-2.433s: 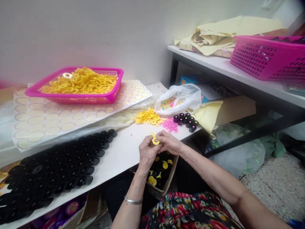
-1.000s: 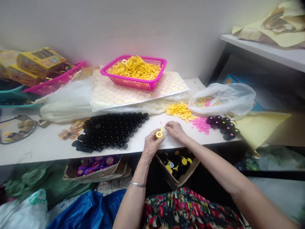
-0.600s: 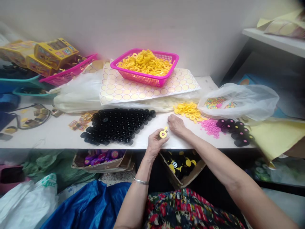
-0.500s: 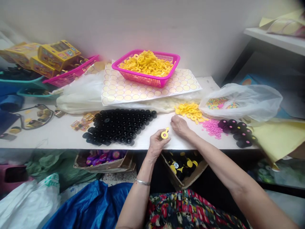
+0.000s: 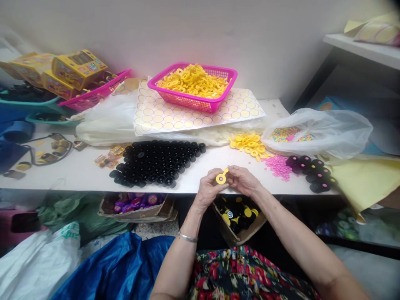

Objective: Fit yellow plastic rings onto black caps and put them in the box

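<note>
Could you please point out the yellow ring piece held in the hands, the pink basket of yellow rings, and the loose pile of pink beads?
yellow ring piece (image 5: 221,178), head view, on its round face.
pink basket (image 5: 200,103), head view, on its front wall.
pink beads (image 5: 277,164), head view, middle of the pile.

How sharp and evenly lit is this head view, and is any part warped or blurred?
Head view: soft, even light, no hard shadows or glare. The hands, left and right, and the small yellow plastic ring piece read fairly sharp. Wide-angle warp bows the white table edge; the corners smear, most at the white shelf and the blue plastic bag.
</note>
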A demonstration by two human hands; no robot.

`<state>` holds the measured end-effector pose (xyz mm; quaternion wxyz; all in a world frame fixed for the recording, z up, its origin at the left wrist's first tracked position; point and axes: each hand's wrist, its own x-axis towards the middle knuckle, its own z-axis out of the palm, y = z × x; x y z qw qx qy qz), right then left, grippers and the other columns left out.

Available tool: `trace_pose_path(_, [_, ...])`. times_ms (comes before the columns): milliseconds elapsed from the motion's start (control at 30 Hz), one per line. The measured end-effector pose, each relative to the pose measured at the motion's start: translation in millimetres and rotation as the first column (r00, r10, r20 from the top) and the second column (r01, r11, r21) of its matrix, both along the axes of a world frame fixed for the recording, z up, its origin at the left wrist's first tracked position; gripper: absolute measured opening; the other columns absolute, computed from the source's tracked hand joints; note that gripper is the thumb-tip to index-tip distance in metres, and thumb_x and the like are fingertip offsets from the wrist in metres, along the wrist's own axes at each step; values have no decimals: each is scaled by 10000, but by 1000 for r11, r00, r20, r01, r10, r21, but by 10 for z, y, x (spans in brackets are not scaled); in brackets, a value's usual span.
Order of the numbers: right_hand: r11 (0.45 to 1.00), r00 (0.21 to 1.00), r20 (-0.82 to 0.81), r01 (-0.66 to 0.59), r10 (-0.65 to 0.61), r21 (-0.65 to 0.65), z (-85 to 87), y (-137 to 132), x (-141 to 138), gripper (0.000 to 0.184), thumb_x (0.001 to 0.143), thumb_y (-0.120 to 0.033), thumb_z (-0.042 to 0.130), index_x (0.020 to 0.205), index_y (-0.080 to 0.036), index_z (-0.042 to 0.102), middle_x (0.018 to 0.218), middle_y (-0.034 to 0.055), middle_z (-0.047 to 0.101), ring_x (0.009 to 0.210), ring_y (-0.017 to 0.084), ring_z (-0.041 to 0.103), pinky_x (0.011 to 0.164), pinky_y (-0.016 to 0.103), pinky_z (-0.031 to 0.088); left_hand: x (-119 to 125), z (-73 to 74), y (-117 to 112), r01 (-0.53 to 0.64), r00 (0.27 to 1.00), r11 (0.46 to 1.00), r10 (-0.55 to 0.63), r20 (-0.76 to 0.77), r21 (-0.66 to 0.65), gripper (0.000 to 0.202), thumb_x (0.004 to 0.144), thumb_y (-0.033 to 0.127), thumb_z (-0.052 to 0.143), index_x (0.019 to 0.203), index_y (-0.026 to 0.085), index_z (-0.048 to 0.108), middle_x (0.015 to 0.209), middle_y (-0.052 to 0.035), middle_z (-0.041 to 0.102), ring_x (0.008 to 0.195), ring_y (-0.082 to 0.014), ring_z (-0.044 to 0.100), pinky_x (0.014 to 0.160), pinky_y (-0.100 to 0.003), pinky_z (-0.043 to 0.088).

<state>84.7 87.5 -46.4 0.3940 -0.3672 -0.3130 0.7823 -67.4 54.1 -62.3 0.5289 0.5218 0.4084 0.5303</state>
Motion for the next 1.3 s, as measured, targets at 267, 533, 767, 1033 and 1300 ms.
trace_pose_path(267, [881,880,-49,-472,472,6,136,23,156,342,596,-137,763,895,-140,597,836,22,640,756,135,604,678,275,497,-48,253,-137,205,936,967,-150,-320,148,366,664,238,739,1024,231,678,1014,-82,616,1160,-241,409,1025,-415,322])
trace_pose_path(533, [811,811,143,-580,567,77,221,-74,148,328,561,-178,728,876,-106,671,726,15,626,576,89,516,522,206,400,44,371,-231,277,874,943,-169,-455,183,217,682,249,718,895,215,696,868,-62,632,1081,-261,466,1016,-431,316])
trace_pose_path(767, [787,799,265,-591,541,177,204,-244,114,304,549,-242,707,831,-131,692,808,54,643,743,190,570,636,283,433,30,233,-353,298,862,929,-163,-480,220,267,601,274,785,805,157,658,817,-60,623,1084,-252,463,994,-373,355])
trace_pose_path(1033, [788,809,260,-580,527,207,211,-446,39,371,579,-321,701,924,-187,672,946,81,636,907,254,570,786,345,461,-20,91,-482,315,828,924,-156,-539,216,250,607,266,780,799,175,649,868,-39,667,1082,-231,509,1044,-397,315])
trace_pose_path(1300, [861,870,176,-486,460,152,110,-557,-8,315,547,-263,752,828,-141,678,777,36,642,734,171,569,632,253,439,2,88,-546,347,785,898,-119,-608,271,275,645,327,757,827,165,630,894,-44,684,946,-200,590,1067,-401,274])
